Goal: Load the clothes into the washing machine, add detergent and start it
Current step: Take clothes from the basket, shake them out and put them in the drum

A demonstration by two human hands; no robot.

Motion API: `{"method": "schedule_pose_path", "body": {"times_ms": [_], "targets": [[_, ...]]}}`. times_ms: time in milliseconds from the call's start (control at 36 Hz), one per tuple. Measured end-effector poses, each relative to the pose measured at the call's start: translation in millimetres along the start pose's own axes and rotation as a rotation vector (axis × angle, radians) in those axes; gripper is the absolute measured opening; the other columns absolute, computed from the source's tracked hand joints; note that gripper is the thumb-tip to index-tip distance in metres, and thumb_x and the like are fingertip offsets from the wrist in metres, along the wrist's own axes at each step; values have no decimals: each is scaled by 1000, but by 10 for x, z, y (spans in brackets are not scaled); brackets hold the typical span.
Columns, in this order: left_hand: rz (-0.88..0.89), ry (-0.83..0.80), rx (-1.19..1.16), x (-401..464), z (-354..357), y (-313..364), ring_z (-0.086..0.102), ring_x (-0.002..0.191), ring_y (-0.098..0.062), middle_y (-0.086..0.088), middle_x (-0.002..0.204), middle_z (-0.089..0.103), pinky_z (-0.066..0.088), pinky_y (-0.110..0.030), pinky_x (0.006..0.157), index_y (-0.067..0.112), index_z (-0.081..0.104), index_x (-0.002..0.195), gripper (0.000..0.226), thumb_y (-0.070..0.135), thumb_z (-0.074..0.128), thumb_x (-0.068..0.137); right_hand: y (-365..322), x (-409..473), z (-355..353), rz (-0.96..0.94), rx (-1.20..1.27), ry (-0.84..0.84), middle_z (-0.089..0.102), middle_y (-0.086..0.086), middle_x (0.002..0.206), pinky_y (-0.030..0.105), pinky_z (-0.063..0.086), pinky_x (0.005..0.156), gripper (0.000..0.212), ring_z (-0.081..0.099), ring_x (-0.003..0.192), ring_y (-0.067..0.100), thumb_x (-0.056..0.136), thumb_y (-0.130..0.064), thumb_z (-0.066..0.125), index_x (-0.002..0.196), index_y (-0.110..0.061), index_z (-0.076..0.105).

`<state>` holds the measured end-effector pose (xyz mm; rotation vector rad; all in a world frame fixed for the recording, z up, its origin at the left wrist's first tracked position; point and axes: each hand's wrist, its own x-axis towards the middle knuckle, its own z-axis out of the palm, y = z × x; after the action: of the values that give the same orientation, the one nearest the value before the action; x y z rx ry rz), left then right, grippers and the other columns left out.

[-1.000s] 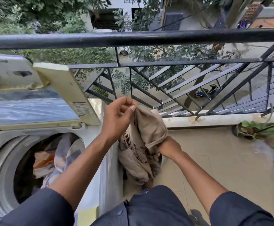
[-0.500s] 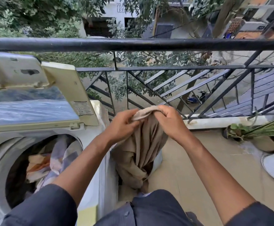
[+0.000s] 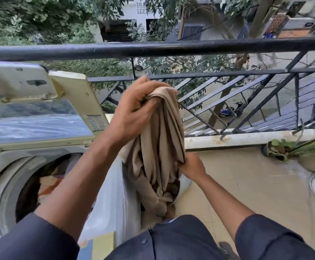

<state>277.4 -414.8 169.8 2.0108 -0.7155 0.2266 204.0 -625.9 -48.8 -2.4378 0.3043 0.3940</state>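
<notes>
Left hand (image 3: 134, 111): fingers curled tight round the bunched top of a beige garment (image 3: 160, 152), held high in front of the black balcony railing (image 3: 171, 48). Right hand (image 3: 191, 166): lower, fingers pinching a fold at the garment's right edge. Garment hangs in long vertical pleats, its lower end crumpled, just right of the washing machine (image 3: 2, 181). Machine is a top loader at left, lid (image 3: 36, 126) raised. Drum opening holds clothes (image 3: 48, 184), orange and pale cloth showing. Potted plant (image 3: 291, 149) stands at far right on the floor.
</notes>
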Motion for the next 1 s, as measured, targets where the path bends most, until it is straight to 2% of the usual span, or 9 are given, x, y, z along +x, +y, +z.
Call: {"method": "schedule_pose_path", "body": {"times_ms": [222, 361, 444, 528, 639, 806, 889, 944, 1000], "targets": [[-156, -72, 348, -307, -1, -349, 44, 98, -18, 3, 101, 45, 33, -33, 85, 39, 64, 140, 43, 36, 41, 104, 320, 54, -210, 45, -127, -32, 74, 20, 98, 35, 42, 67, 19, 67, 97, 43, 90, -10, 56, 90, -13, 75], [-367, -99, 375, -577, 213, -634, 49, 90, -23, 2, 89, 45, 31, -35, 73, 29, 65, 139, 48, 41, 34, 104, -69, 9, -782, -45, -50, 31, 68, 12, 84, 38, 46, 69, 24, 64, 88, 36, 82, 4, 46, 73, -12, 61], [-397, -92, 332, -690, 292, -705, 61, 97, -32, -7, 98, 65, 39, -37, 73, 23, 68, 133, 40, 33, 38, 107, -477, -156, -1091, -165, 119, 101, 73, -2, 91, 32, 49, 72, 43, 66, 90, 18, 81, 2, 42, 97, -20, 75], [-460, -60, 252, -742, 307, -689, 66, 109, -26, -3, 120, 75, 53, -41, 84, 29, 68, 135, 42, 35, 39, 105, -893, -312, -1346, -265, 374, 162, 73, -4, 101, 23, 41, 63, 52, 58, 72, 0, 85, 1, 42, 118, -30, 67], [-549, 105, 94, -765, 319, -658, 57, 73, -19, 5, 75, 62, 39, -39, 64, 24, 56, 79, 30, 31, 39, 103, -1268, -496, -1544, -402, 628, 195, 56, 11, 64, 28, 27, 47, 30, 38, 45, 18, 87, 0, 45, 106, -22, 53], [-565, 250, -339, -589, 247, -349, 43, 65, -17, -6, 76, 48, 35, -33, 60, 17, 51, 90, 9, 21, 43, 89, -1447, -475, -1501, -432, 694, 246, 37, 13, 56, 31, 17, 45, 26, 26, 44, 19, 88, 5, 50, 92, -21, 47], [-519, 151, -690, -503, 227, -182, 20, 50, -32, -19, 64, 34, 18, -38, 49, 15, 49, 108, 31, 36, 47, 86, -1463, -401, -1402, -423, 657, 298, 37, -2, 54, 27, 21, 46, 25, 28, 46, 12, 87, 1, 56, 87, -22, 46], [-556, 67, -634, -451, 268, -127, 34, 51, -31, -18, 65, 41, 32, -34, 53, 21, 51, 112, 45, 52, 51, 79, -1486, -374, -1337, -415, 630, 308, 38, -13, 51, 26, 24, 45, 23, 29, 44, 8, 87, -2, 60, 86, -21, 48], [-495, -50, -265, -450, 328, -101, 62, 73, -26, -6, 85, 65, 52, -40, 70, 35, 51, 116, 48, 67, 58, 81, -1509, -361, -1284, -411, 627, 272, 40, -14, 48, 25, 25, 44, 23, 30, 43, 6, 85, -3, 64, 87, -21, 49]]}}
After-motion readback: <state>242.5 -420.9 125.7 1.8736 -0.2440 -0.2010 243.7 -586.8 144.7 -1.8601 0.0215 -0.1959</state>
